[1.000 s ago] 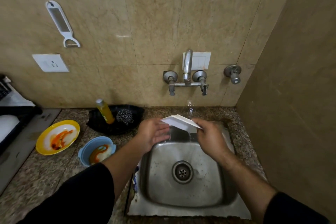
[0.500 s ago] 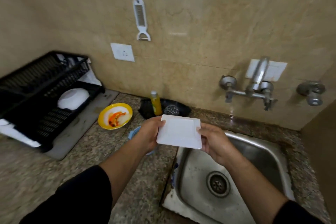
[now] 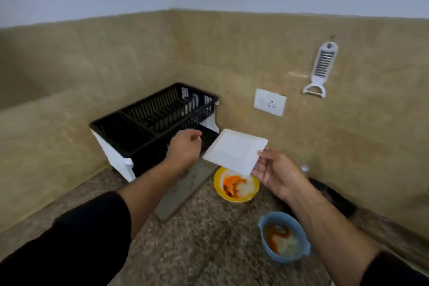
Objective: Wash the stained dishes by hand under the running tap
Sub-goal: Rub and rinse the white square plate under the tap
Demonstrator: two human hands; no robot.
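The right hand [image 3: 277, 173] pinches the near right corner of a square white plate [image 3: 235, 150], thumb on top and fingers [image 3: 260, 175] beneath, holding it tilted in the air. The left hand [image 3: 184, 148] hangs loosely curled just left of the plate, apart from it, in front of the black dish rack [image 3: 153, 118]. Below the fingers, on the speckled counter [image 3: 197, 239], sits a yellow plate [image 3: 236, 184] smeared with orange sauce; nearer the camera stands a blue bowl [image 3: 284, 237], stained likewise.

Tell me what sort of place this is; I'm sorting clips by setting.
Most likely a home kitchen: a black dish rack stands on a speckled stone counter, stained dishes wait there, and a peeler hangs on the tiled wall.
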